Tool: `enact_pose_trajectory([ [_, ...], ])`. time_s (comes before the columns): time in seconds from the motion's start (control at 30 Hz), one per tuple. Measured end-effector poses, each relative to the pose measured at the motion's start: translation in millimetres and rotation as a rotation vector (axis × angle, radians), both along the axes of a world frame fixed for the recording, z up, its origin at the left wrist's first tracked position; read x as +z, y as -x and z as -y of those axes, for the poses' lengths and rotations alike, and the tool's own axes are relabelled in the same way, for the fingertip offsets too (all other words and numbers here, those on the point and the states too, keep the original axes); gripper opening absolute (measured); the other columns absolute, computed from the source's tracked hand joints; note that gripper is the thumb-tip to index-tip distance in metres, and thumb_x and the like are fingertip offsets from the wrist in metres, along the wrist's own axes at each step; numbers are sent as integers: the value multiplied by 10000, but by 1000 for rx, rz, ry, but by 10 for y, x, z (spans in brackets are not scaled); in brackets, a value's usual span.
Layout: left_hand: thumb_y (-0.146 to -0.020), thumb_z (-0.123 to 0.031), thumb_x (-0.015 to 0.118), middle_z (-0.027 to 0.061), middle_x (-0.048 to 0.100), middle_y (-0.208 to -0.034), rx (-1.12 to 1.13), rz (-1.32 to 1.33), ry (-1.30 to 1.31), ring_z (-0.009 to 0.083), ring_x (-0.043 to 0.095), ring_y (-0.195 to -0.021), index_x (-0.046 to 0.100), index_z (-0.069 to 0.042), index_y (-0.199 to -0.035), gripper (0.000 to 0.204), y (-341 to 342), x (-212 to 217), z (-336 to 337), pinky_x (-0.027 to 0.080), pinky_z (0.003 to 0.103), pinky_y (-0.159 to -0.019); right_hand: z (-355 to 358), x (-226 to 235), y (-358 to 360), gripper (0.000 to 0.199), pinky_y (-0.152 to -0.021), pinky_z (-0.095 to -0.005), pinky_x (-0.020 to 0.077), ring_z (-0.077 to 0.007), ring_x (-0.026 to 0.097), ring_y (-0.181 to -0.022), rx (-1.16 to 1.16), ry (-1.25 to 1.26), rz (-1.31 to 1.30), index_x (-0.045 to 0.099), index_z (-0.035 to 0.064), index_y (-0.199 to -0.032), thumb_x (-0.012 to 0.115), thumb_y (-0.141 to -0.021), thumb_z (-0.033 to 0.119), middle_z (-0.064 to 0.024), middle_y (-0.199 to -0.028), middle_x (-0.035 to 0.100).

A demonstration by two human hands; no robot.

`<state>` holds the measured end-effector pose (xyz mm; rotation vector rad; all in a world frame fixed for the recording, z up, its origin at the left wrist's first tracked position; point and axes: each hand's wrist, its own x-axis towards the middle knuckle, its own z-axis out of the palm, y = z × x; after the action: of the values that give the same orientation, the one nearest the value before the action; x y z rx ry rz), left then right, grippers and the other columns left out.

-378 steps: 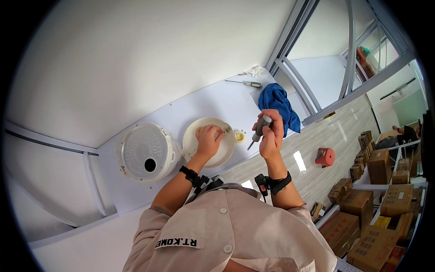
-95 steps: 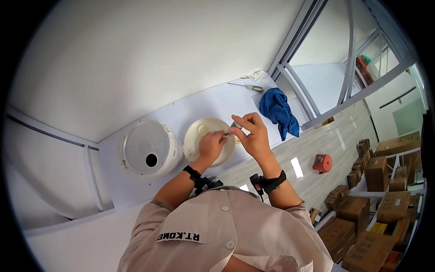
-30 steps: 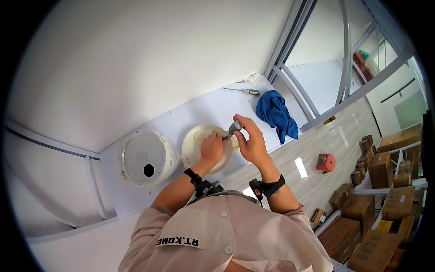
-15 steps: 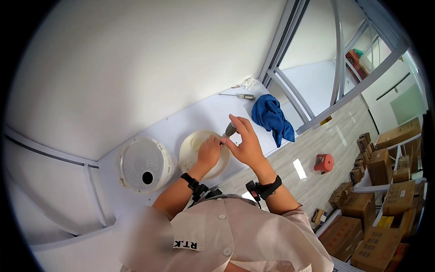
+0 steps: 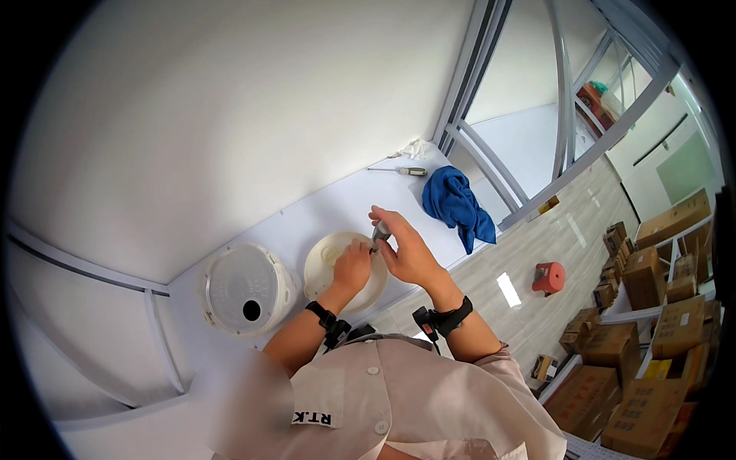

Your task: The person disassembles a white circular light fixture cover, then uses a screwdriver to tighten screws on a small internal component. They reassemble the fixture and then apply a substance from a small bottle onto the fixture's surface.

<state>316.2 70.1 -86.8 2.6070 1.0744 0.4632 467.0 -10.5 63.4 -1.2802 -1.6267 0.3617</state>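
Observation:
In my right hand [image 5: 408, 249] is a screwdriver [image 5: 381, 231] with a grey handle; my fingers are wrapped round it and its tip points down toward the far right rim of a round cream dish-like part [image 5: 320, 287]. My left hand [image 5: 353, 265] is over that part, its fingers closed together close to the tool's tip. What the left fingertips pinch is too small and hidden to make out. The cream part lies on the white table, with a raised ring inside it. Left of it stands a round white tub [image 5: 249, 287] with a translucent top and a black round spot.
A second screwdriver [image 5: 410, 172] lies near the table's far edge, beside crumpled white tissue [image 5: 416, 148]. A blue cloth [image 5: 454, 201] is heaped at the table's right end. Beyond are a red stool [image 5: 549, 278] on the floor and cardboard boxes [image 5: 611, 346] on racks.
My right hand has moved slightly left and down, and the screwdriver handle now sits more upright and closer to my left hand. The view has shifted a little.

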Motion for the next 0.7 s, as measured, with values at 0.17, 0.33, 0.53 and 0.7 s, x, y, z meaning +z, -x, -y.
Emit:
enact_pose_trajectory([
  [0.17, -1013, -215, 638, 157, 595, -1070, -2, 29, -28, 356, 652, -974, 601, -20, -1044, 201, -10, -67, -35, 585, 483, -768, 16, 24, -13, 688, -977, -403, 554, -339, 672, -1140, 26, 21, -5, 500, 41, -1514, 680, -876, -143, -184, -1317, 642],
  [0.33, -1010, -202, 637, 172, 595, -1068, 21, 67, -29, 373, 648, -976, 588, -23, -1020, 186, -8, -155, -51, 581, 490, -784, 70, 88, -29, 634, -976, -402, 550, -330, 674, -1132, -35, -28, -40, 523, 32, -1485, 684, -893, -128, -173, -1260, 665],
  [0.53, -1024, -192, 629, 181, 617, -1089, 78, 129, 26, 382, 665, -983, 598, -21, -1037, 175, 0, -73, -85, 562, 500, -810, 132, 180, -153, 550, -875, -343, 528, -258, 651, -983, -127, -160, -155, 570, 13, -1397, 672, -867, -87, -149, -1130, 631],
  [0.7, -1061, -205, 613, 133, 696, -1028, 168, 454, 538, 264, 675, -858, 666, 4, -1106, 221, -68, 33, -178, 543, 401, -747, 197, 78, -353, 332, -760, -309, 482, -188, 612, -877, -24, -226, -383, 633, 9, -1130, 631, -814, -97, -110, -1004, 607],
])
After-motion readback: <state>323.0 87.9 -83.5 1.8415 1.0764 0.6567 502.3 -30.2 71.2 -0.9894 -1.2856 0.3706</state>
